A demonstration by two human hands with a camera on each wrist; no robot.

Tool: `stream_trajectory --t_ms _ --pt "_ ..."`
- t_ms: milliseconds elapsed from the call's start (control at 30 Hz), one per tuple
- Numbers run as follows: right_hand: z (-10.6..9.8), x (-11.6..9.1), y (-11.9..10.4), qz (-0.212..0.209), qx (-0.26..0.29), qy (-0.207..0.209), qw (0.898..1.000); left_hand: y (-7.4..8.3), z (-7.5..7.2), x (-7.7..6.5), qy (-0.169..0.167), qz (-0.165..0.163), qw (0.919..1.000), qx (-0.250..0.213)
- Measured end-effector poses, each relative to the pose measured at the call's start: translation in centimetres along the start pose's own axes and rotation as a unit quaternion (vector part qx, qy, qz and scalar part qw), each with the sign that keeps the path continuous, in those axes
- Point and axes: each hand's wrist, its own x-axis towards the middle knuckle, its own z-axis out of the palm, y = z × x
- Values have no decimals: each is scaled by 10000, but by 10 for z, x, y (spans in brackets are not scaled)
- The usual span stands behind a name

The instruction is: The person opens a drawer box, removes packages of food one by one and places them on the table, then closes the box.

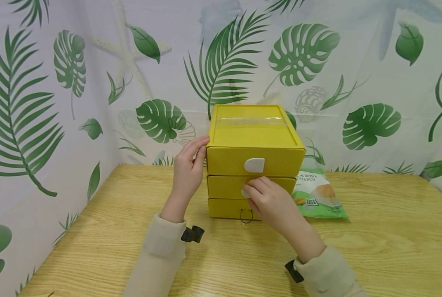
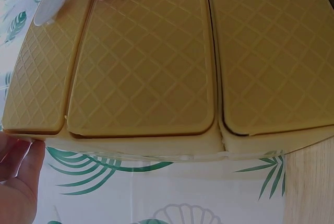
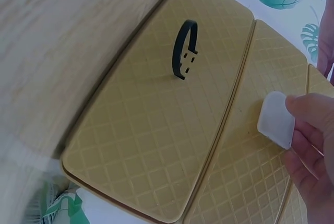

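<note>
Three drawers: I see them stacked in one yellow box [image 1: 256, 138] near the middle of the table [image 1: 384, 247], the top drawer [image 1: 226, 163], middle drawer [image 1: 224, 187] and bottom drawer [image 1: 222, 208] all facing the person.
Long axis: each drawer front runs longer from side to side than up and down; the box stands upright on its base.
Pulls: my head view gives the top drawer a white tab [image 1: 255, 165], rounded end to the left; the middle drawer carries a matching tab [image 3: 274, 117], and a black loop [image 3: 185, 49] stands out from the bottom drawer.
Seams: all three fronts look seated close in the frame.
Room: I have wood grain stretching ahead of the box and off to its left; a green-and-white bag [image 1: 319, 196] lies just beside its right side, and a leaf-print cloth [image 1: 373, 82] hangs behind.
Right hand: this hand [image 1: 273, 204] pinches the middle drawer's tab between thumb and fingers.
Left hand: this other hand [image 1: 189, 165] rests its extended fingers on the box's left side, near the upper front corner, gripping nothing that I can see.
</note>
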Motion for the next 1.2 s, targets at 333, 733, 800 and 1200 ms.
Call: stream_trajectory --t_ms 333,733,800,1200 --pt "3 0 -1 -57 -131 73 9999 -1 0 -1 24 6 10000 16" --pt "6 0 -4 126 -149 58 9998 -1 0 0 20 67 10000 17" --pt "7 0 -5 173 -140 52 9997 -1 0 -1 20 75 10000 2" --pt "6 1 -9 435 -60 130 9990 0 0 -1 14 15 10000 -21"
